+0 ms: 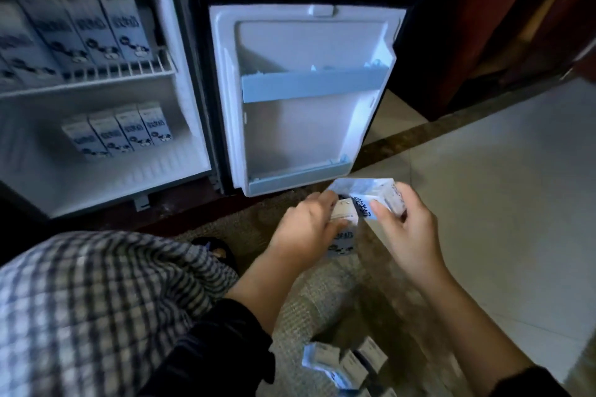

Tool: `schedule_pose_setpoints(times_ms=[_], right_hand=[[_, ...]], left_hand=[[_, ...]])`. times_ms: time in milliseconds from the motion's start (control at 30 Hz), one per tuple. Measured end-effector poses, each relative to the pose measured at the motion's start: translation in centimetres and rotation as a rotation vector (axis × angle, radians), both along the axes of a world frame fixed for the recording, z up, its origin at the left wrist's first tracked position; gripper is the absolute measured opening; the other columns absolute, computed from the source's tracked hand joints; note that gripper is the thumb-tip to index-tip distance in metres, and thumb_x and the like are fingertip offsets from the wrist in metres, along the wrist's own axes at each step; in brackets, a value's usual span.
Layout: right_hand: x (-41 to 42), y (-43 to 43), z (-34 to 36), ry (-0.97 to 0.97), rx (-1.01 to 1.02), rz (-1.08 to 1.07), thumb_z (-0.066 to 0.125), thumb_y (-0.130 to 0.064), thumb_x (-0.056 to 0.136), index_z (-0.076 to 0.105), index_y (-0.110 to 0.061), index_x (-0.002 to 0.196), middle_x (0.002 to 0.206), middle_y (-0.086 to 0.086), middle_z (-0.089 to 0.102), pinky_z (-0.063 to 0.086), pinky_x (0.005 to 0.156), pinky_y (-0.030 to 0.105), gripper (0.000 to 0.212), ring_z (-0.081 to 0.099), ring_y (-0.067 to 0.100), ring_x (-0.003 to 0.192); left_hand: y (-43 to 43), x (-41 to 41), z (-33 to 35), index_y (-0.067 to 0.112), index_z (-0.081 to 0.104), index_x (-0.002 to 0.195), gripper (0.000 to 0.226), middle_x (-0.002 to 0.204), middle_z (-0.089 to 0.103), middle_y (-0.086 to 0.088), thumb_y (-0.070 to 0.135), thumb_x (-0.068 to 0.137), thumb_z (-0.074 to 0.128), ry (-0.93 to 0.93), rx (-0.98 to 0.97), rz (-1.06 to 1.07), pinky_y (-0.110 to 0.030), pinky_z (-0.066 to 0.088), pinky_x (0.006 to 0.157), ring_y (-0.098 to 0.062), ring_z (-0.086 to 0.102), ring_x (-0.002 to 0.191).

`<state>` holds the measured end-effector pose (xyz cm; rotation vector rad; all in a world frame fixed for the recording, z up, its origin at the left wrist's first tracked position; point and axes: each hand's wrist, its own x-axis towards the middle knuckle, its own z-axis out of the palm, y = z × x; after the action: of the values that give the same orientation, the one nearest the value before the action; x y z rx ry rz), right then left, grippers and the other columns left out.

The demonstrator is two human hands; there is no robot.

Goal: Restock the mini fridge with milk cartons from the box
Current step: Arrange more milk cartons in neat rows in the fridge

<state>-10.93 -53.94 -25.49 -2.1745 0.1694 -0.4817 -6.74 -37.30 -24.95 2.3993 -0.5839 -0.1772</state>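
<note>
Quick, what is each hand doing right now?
Left hand: grips the lower milk carton.
Right hand: holds the upper milk carton.

Head-worn view, forward-down (close, wide-angle)

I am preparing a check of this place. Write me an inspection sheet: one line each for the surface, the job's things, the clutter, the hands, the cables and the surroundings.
Surface: carpet beside pale floor tiles.
Job's things: mini fridge with its door swung open; shelf cartons in a row on the wire shelf; four floor cartons on the fridge bottom; spare cartons at the lower edge, their box not discernible.
Clutter: nothing seen.
Hands: left hand grips the nearer carton; right hand grips the farther carton.
Cables: nothing seen.
Surroundings: dark wooden cabinet; checked cloth on the person's knee.
</note>
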Motion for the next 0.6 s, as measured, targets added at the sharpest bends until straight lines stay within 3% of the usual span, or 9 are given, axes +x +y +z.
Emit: schedule_pose_setpoints(times_ms=[167,233,367,500,600], right_hand=[[2.2,3.4,3.9,-0.117,0.036,0.091,0.06,-0.034,0.084,0.058,-0.029,0.105,0.091,-0.014,0.067,0.049,0.074,0.02,0.021,0.063,0.005,0.084],[3.3,5.0,5.4,-0.153,0.037,0.126,0.058,-0.035,0.083,0.057,-0.028,0.105,0.092,-0.012,0.066,0.049,0.075,0.022,0.023,0.063,0.009,0.086],[5.3,8.5,8.3,-0.225,-0.018,0.208,0.064,-0.024,0.088,0.057,-0.022,0.106,0.09,-0.017,0.061,0.045,0.07,0.013,0.019,0.059,0.006,0.082],[7.6,12.3,11.2,-0.27,-0.09,0.279,0.065,-0.023,0.087,0.058,-0.016,0.107,0.088,-0.013,0.061,0.045,0.071,0.023,0.023,0.058,0.008,0.08],[9.5,15.1,13.1,-0.294,-0.123,0.332,0.066,-0.022,0.086,0.058,-0.016,0.106,0.082,-0.015,0.059,0.039,0.064,0.011,0.022,0.053,0.002,0.072]], left_hand=[[4.0,-0.1,5.4,0.014,0.053,0.106,0.027,0.102,0.06,-0.003,0.036,0.09,0.056,-0.156,-0.115,0.084,-0.035,0.044,0.076,-0.025,0.057,0.093],[5.9,0.2,7.3,0.016,0.053,0.107,0.026,0.1,0.06,-0.002,0.035,0.09,0.057,-0.223,-0.124,0.112,-0.035,0.045,0.075,-0.024,0.057,0.09],[10.5,0.9,10.8,0.017,0.054,0.109,0.028,0.098,0.059,0.0,0.035,0.089,0.06,-0.351,-0.12,0.16,-0.037,0.049,0.074,-0.023,0.059,0.086],[15.0,1.8,14.0,0.016,0.052,0.111,0.031,0.098,0.056,0.002,0.036,0.089,0.058,-0.43,-0.037,0.196,-0.036,0.048,0.073,-0.02,0.056,0.079],[18.1,2.9,15.6,0.016,0.051,0.113,0.031,0.097,0.055,0.004,0.036,0.089,0.058,-0.485,0.031,0.224,-0.034,0.047,0.073,-0.018,0.053,0.078]])
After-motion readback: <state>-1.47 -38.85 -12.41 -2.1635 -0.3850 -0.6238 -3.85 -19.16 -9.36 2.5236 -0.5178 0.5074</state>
